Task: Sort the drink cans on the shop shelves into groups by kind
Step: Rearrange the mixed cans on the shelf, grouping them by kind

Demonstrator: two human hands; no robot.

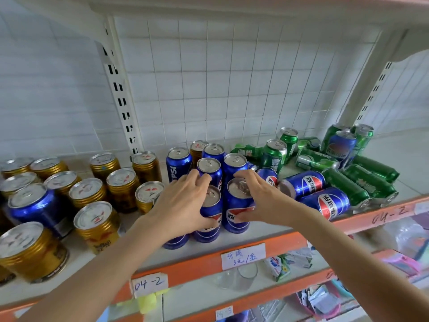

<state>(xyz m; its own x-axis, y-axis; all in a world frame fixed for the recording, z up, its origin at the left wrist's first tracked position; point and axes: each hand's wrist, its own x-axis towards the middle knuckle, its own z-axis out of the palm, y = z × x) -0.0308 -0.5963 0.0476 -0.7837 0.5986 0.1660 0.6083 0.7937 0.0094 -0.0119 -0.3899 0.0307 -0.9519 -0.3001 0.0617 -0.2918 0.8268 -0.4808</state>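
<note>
Both bare forearms reach forward and slightly inward from the lower edge of the view, meeting near the middle. The left hand (178, 203) has its back up, fingers spread and curled downward, thumb wrapped low round the front of what it grips. The right hand (256, 196) mirrors it — fingers arched over the top, thumb pressed along the near side. The two hands sit close together, fingertips almost touching.

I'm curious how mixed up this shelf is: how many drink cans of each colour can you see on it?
Gold cans: 12
Blue cans: 12
Green cans: 10
Total: 34
Counts are approximate: some cans overlap or are cut off at the left edge.
</note>
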